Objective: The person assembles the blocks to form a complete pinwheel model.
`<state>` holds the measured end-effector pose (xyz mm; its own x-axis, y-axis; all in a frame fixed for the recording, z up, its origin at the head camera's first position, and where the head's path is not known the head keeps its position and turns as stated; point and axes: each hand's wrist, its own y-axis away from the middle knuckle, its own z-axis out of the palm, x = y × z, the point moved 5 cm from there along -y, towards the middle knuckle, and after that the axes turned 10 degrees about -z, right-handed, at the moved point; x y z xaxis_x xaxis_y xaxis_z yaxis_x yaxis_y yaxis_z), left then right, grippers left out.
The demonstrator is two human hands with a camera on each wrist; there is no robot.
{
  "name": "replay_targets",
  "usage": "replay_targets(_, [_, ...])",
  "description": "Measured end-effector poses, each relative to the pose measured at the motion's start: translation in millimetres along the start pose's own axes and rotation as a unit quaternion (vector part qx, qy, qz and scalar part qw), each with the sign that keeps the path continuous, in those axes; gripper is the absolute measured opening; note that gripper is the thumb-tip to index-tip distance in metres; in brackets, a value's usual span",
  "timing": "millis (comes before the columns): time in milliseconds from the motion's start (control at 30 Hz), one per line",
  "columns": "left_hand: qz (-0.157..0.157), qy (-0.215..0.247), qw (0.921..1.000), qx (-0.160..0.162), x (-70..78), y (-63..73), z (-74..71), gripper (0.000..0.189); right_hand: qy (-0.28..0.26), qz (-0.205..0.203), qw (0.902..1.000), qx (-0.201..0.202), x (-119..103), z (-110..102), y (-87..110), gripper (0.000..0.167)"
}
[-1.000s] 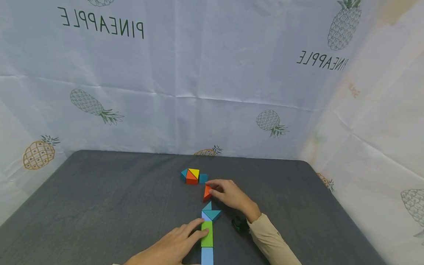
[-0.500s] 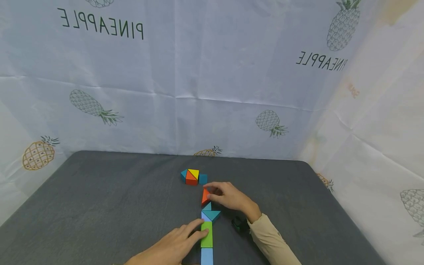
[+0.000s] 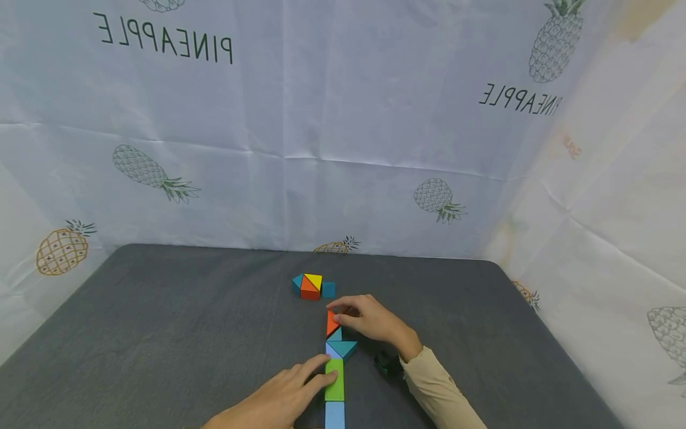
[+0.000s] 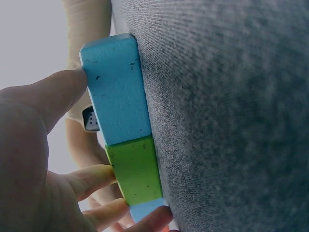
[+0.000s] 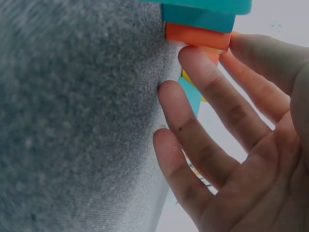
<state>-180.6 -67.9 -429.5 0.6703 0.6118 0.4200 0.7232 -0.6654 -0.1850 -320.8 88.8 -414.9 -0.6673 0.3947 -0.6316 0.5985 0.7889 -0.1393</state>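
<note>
In the head view my right hand (image 3: 370, 319) pinches an orange triangular block (image 3: 331, 322) between thumb and fingers, right at a small teal triangular block (image 3: 336, 335). Below that, a larger teal triangle (image 3: 343, 347) and a lilac triangle (image 3: 331, 352) continue the row, followed by a green block (image 3: 334, 381) and a light blue block (image 3: 334, 414). My left hand (image 3: 281, 390) rests along the row's left side, fingers fairly straight. Its thumb touches the blue block (image 4: 118, 92) and its fingers reach the green block (image 4: 135, 171) in the left wrist view.
Farther back on the dark grey table (image 3: 187, 322) stand a yellow triangle (image 3: 314, 280), an orange triangle (image 3: 309, 291), a teal triangle (image 3: 297, 283) and a blue block (image 3: 329, 289). A black object (image 3: 387, 362) is by the right wrist. Pineapple-print cloth (image 3: 343, 119) surrounds the table.
My right hand has brought the orange triangle nearer to me and turned it slightly, up against the small teal triangle. My left hand has stayed in place.
</note>
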Motion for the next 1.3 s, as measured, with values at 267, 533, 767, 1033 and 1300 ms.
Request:
replay_targets(267, [-0.001, -0.003, 1.0000, 0.000, 0.2, 0.1, -0.4, 0.076, -0.004, -0.002, 1.0000, -0.001, -2.0, 0.7, 0.1, 0.029])
replay_targets(533, [-0.003, -0.010, 0.9999, 0.002, 0.6, -0.1, -0.8, 0.076, -0.005, -0.003, 1.0000, -0.008, -3.9, 0.5, 0.4, 0.029])
replay_targets(767, [-0.006, -0.021, 0.9998, 0.001, 1.3, 0.7, -0.5, 0.077, -0.012, 0.002, 0.9999, -0.012, -4.7, 1.1, 0.2, 0.028])
replay_targets(1033, [-0.001, -0.020, 0.9998, 0.009, 0.7, 0.2, 0.4, 0.075, -0.014, 0.002, 0.9998, -0.013, -6.1, 0.5, 0.7, 0.028])
replay_targets(1300, [-0.002, -0.013, 0.9999, 0.001, -0.8, 0.6, 1.4, 0.075, -0.006, -0.006, 1.0000, 0.004, -11.7, -5.4, 0.7, 0.030])
